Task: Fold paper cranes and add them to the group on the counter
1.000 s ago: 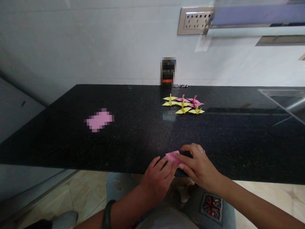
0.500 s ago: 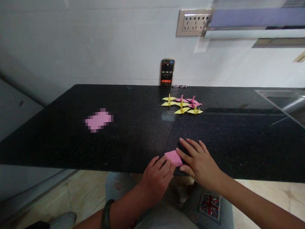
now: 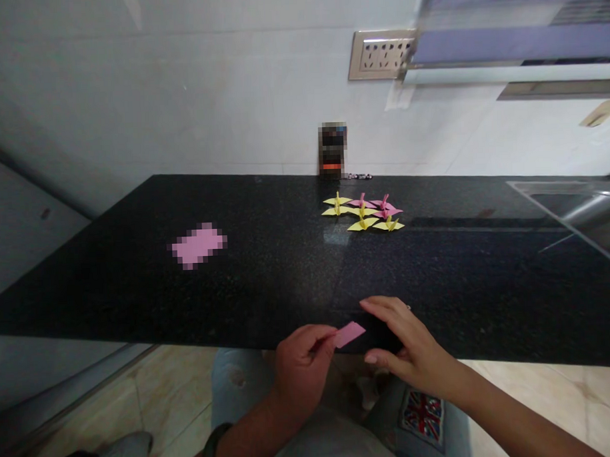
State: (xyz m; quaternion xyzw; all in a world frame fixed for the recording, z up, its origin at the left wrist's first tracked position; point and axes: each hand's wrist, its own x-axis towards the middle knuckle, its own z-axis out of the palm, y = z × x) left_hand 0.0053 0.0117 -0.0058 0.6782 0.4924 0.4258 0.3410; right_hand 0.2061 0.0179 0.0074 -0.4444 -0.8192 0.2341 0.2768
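A small folded piece of pink paper (image 3: 351,333) is pinched by its left end between the thumb and fingers of my left hand (image 3: 304,362), close to the counter's front edge. Just right of the paper is my right hand (image 3: 409,345), thumb and fingers apart, holding nothing. Farther back on the dark counter (image 3: 267,283) stand several folded paper cranes, among them a yellow crane (image 3: 363,223) in front and a pink crane (image 3: 385,203) behind.
A pixelated pink patch (image 3: 198,245) lies on the counter's left side. Against the wall leans a pixelated phone (image 3: 333,151), a beaded strap (image 3: 358,176) beside it. A metal sink (image 3: 584,212) is set in at the right. A socket panel (image 3: 381,54) is on the wall.
The pink paper has been lifted from the counter and tilted, now pinched in my left hand. My right hand has let go of it and drawn slightly away, fingers apart.
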